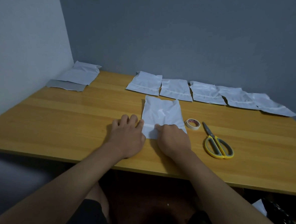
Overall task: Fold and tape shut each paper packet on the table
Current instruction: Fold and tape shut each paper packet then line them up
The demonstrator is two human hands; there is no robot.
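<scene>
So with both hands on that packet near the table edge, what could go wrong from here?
1. Both the left hand and the right hand are on the packet; reaching for the tape roll means letting go, so the fold may spring open.
2. The scissors lie close to the right forearm and could get knocked.
</scene>
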